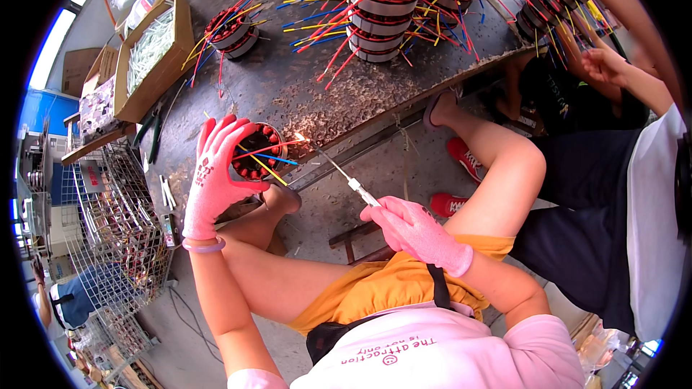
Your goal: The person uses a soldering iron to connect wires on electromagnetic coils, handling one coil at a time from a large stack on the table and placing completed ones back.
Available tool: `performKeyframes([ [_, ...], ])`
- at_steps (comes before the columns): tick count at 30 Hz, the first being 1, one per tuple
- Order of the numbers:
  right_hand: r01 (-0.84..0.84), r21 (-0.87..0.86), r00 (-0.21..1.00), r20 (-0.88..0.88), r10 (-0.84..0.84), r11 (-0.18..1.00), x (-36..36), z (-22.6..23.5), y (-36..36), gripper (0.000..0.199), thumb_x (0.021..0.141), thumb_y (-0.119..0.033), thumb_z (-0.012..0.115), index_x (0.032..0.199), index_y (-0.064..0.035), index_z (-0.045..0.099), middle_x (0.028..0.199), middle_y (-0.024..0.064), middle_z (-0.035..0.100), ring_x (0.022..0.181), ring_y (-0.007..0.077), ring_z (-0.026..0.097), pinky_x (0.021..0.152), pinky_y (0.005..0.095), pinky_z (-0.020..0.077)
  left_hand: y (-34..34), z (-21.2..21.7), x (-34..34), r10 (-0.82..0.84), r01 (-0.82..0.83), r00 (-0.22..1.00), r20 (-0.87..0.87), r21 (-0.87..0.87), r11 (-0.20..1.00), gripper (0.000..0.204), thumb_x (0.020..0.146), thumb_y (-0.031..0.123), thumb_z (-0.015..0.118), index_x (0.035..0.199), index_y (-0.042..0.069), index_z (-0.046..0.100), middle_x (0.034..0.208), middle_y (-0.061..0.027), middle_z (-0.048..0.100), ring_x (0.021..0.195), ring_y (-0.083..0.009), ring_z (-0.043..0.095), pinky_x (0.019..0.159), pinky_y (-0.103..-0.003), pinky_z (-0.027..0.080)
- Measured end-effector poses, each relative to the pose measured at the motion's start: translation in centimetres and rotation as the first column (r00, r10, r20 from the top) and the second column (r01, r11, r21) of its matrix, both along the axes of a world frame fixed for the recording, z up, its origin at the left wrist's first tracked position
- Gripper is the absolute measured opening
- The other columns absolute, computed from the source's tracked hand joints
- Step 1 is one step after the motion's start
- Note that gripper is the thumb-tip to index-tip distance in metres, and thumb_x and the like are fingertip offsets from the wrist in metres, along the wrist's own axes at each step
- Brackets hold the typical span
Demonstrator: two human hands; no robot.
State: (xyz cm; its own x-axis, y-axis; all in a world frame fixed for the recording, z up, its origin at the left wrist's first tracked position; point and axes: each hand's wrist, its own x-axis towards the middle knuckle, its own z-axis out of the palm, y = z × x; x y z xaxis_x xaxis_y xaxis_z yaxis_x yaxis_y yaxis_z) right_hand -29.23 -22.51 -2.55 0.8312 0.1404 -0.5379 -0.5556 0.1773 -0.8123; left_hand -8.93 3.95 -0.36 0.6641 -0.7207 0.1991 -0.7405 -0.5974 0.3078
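Note:
My left hand (209, 180), in a pink glove, is wrapped round a motor stator (249, 168) at the near edge of the dark workbench. The stator has dark red windings, with red, blue and yellow wire leads reaching to the right. In my right hand (418, 230), also pink-gloved, is a slim tool (355, 184) with a white handle and a thin metal shaft. Its shaft points up and left toward the end of the red lead, where a small orange flame or glow (301, 137) shows. The tool's exact kind is unclear.
Tall stacks of wired stators (382, 25) stand farther back on the workbench (288, 75). One separate stator (234, 37) sits left of them, near a cardboard box (180, 29) of white tubes. Pliers lie below the box. At right, a co-worker's hand (605, 65) is near more stators.

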Motion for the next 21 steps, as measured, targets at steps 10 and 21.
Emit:
performKeyframes([
  [10,-0.016,-0.066,1.0,0.008,0.016,0.998,-0.1,-0.1,-0.1,0.024,0.102,-0.02,0.048,0.105,-0.001,0.063,0.068,-0.0006,0.049,0.055,0.0058,0.044,0.056,0.0247,0.041,-0.1,0.2,0.1,-0.019,0.019,1.0,-0.017,0.009,1.0,0.084,0.051,0.017,0.086,0.13,0.009,0.057,0.134,-0.0111,0.057,0.134,-0.033,0.045,0.119,-0.052,0.023],
  [21,-0.014,-0.123,0.998,0.058,0.021,0.992,-0.3,-0.7,0.0,0.025,0.102,-0.022,0.049,0.105,-0.0016,0.063,0.074,0.0041,0.055,0.063,0.0126,0.05,0.063,0.0281,0.041,0.0,0.2,0.2,-0.026,0.026,1.0,-0.018,0.015,1.0,0.086,0.051,0.017,0.086,0.131,0.009,0.057,0.135,-0.0113,0.057,0.135,-0.0327,0.044,0.12,-0.052,0.022],
])
